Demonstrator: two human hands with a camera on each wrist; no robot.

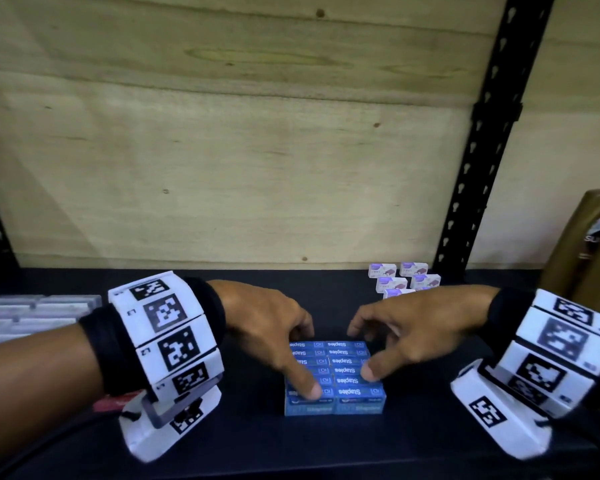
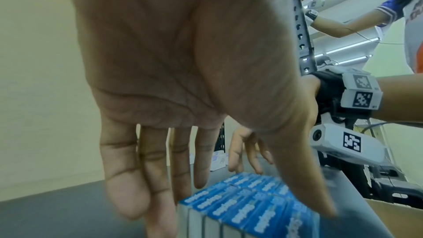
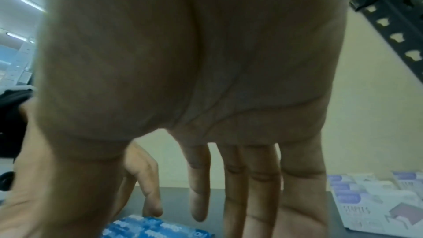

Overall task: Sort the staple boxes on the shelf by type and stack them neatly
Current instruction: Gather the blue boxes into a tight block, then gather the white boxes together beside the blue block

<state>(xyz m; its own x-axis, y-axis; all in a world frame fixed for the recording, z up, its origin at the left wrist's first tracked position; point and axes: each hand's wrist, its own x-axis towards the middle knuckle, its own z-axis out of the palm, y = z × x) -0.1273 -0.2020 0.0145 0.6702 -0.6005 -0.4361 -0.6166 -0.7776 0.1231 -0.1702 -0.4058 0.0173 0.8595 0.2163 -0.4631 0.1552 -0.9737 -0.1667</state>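
A block of blue staple boxes (image 1: 347,375) stands in two tidy columns on the dark shelf (image 1: 222,445). My left hand (image 1: 307,362) spans its left column: the thumb presses the front box and the straight fingers (image 2: 199,178) reach down behind the block (image 2: 240,213). My right hand (image 1: 362,349) hovers over the right column, its thumb touching a box top and its fingers (image 3: 199,205) hanging relaxed past the far edge of the blue boxes (image 3: 155,229). Neither hand grips a box. White-and-purple staple boxes (image 1: 407,280) sit grouped at the back right.
Grey flat boxes (image 1: 32,313) lie at the far left of the shelf. A brown pack (image 1: 589,254) stands at the right edge, beside a black perforated upright (image 1: 482,150). A plywood back wall (image 1: 222,168) closes the shelf. In the left wrist view another person (image 2: 407,24) stands beyond the rack.
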